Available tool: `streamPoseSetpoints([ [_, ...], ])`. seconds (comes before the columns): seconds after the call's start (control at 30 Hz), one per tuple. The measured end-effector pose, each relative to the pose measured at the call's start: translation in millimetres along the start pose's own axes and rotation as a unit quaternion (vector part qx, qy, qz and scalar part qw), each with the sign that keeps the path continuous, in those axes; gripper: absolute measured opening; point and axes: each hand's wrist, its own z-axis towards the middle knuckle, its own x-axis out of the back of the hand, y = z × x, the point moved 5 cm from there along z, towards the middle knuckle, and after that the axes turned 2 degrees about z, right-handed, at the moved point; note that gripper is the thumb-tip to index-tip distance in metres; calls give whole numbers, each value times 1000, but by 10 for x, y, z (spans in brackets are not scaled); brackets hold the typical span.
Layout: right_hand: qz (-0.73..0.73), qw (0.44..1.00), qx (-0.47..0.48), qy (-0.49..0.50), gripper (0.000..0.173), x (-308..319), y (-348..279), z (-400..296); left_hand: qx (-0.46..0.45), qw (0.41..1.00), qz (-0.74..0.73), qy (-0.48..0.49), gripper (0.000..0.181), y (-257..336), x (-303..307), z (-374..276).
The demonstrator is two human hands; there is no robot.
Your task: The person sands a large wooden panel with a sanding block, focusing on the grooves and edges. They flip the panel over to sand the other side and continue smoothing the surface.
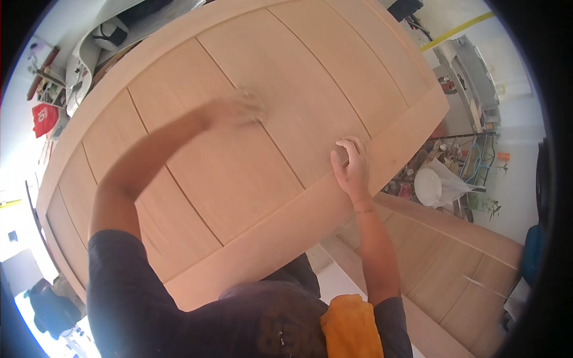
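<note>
A large wooden panel door with a flat frame and grooved boards fills the view before me. My left hand is over the middle boards, close to a groove, and blurred by motion. Whether it holds something cannot be made out. At the near frame rail, my right hand rests with curved fingers and the thumb apart. Nothing shows clearly in its grasp, though the palm is partly in shadow.
A second wooden panel lies lower at the right. Beyond the door's right end stands a metal rack with a white round container and a plastic bag. An orange cloth hangs near my right sleeve. A red bag is at far left.
</note>
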Motion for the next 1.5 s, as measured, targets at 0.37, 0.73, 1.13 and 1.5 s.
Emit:
streamPoseSetpoints([
  [0.37,-7,1000,-23,2,30,24,-21,-35,98,993,-66,-6,27,-764,178,-280],
  [0.73,-7,1000,-9,14,30,71,17,-99,-25,993,-101,-50,25,874,-85,614],
  [1.13,7,1000,21,18,30,90,84,-82,301,949,92,18,24,-458,1565,-76],
  [1.5,393,914,70,-72,50,-47,358,-556,695,650,35,306,20,2710,416,985],
])
